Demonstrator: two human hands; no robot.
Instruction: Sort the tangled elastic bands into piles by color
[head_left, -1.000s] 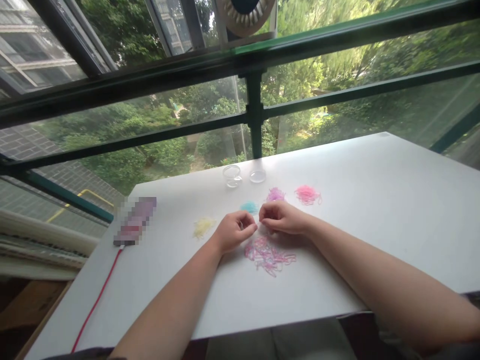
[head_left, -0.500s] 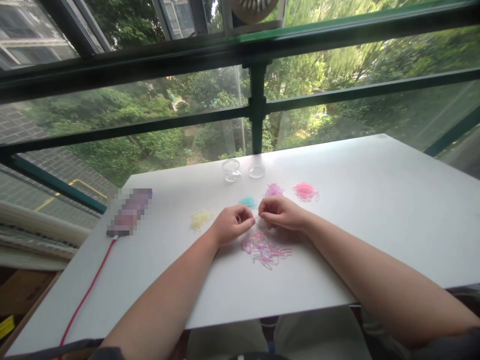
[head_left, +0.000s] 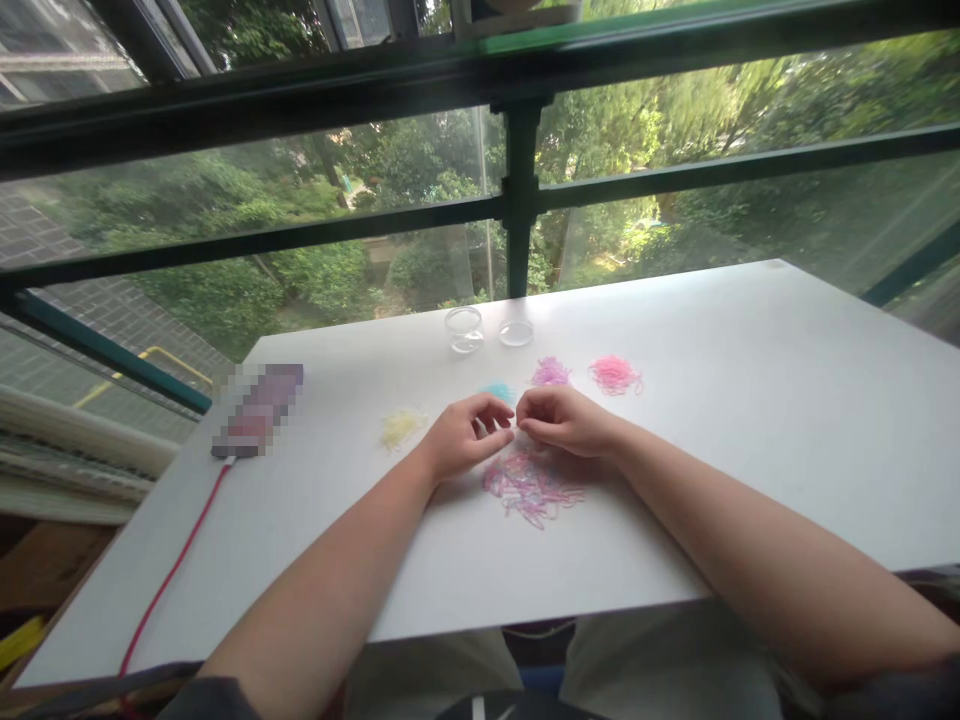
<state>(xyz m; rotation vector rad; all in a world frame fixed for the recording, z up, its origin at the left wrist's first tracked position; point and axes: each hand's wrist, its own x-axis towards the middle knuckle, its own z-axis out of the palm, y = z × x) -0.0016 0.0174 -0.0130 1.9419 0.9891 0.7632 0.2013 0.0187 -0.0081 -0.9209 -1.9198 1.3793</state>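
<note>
Just above a mixed pile of thin pink, purple and pale bands [head_left: 531,487], both hands hover close together. My left hand [head_left: 471,433] has thumb and fingers apart, with nothing visible between them. The thumb and fingers of my right hand [head_left: 562,420] are pinched together; what they hold is too small to make out. Behind the hands lie a blue pile [head_left: 498,391], partly hidden by my left hand, and a purple pile [head_left: 551,371]. A pink pile [head_left: 615,374] is at the right, a pale yellow pile [head_left: 401,427] at the left.
A clear round container [head_left: 464,331] and a clear round lid [head_left: 516,333] stand near the back edge of the white table [head_left: 750,420]. At the left lies a pixelated phone-like object [head_left: 262,408] with a red cable [head_left: 176,565]. A green-framed window rises behind.
My left thumb and fingertips have parted from their pinch. My right hand stays closed in nearly the same place. The camera view has shifted slightly.
</note>
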